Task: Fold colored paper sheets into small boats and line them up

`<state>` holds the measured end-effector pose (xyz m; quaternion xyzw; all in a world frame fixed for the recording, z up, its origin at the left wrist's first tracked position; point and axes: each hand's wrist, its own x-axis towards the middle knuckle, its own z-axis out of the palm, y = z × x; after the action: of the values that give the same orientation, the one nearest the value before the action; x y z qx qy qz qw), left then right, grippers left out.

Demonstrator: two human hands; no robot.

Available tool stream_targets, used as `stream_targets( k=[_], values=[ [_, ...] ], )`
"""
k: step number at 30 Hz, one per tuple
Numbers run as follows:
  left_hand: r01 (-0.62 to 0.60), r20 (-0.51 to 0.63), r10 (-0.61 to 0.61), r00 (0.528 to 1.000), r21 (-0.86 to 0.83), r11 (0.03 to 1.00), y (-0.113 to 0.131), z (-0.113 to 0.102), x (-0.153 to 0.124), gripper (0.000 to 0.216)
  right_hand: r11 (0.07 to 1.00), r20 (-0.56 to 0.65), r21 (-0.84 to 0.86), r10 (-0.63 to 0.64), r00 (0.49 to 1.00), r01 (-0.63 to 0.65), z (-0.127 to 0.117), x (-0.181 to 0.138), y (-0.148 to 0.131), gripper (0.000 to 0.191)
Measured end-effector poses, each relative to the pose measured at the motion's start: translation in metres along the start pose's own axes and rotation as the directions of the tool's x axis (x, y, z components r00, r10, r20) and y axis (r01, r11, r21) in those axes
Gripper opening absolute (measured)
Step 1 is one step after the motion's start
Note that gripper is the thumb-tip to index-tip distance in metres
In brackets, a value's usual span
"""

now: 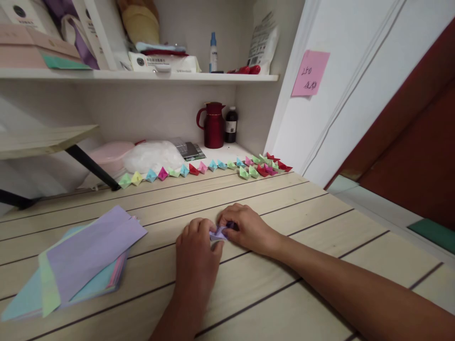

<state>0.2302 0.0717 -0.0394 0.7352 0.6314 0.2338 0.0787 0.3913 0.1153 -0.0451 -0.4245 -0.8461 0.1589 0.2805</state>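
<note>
Two hands meet at the lower middle of the frame, working a small lilac paper on the wooden table. Left hand comes up from the bottom edge, its fingertips pinching the near side of the paper; right hand reaches in from the lower right, fingers curled over the far side and pressing it down. Both grip the folded piece, which sits flat on the table between them, mostly covered by the fingers.

At the lower left lies a loose stack of sheets, lilac on top, with green and blue edges showing beneath. It is well apart from the hands.

Across the middle of the frame, along the back edge of the table, runs a row of little boats in green, yellow, blue, pink and red, bunching into a cluster at its right end.

Behind the row stand a dark red jug and a brown bottle just beside it. At the upper right a pink note sticks to the white door frame.
</note>
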Motion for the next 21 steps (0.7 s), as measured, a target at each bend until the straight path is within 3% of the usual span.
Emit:
stream_targets(
  k=[14, 21],
  values=[
    [-0.068, -0.038, 0.066, 0.997, -0.055, 0.996, -0.0029, 0.007, 0.0039, 0.012, 0.996, 0.026, 0.011, -0.085, 0.996, 0.084, -0.0098, -0.0032, 0.0102, 0.007],
    [-0.085, -0.082, 0.063, 0.995, -0.304, 0.949, -0.0048, 0.0089, 0.0078, 0.013, 0.995, -0.098, 0.057, -0.074, 0.992, 0.08, -0.0077, -0.002, 0.0024, 0.004]
  ],
)
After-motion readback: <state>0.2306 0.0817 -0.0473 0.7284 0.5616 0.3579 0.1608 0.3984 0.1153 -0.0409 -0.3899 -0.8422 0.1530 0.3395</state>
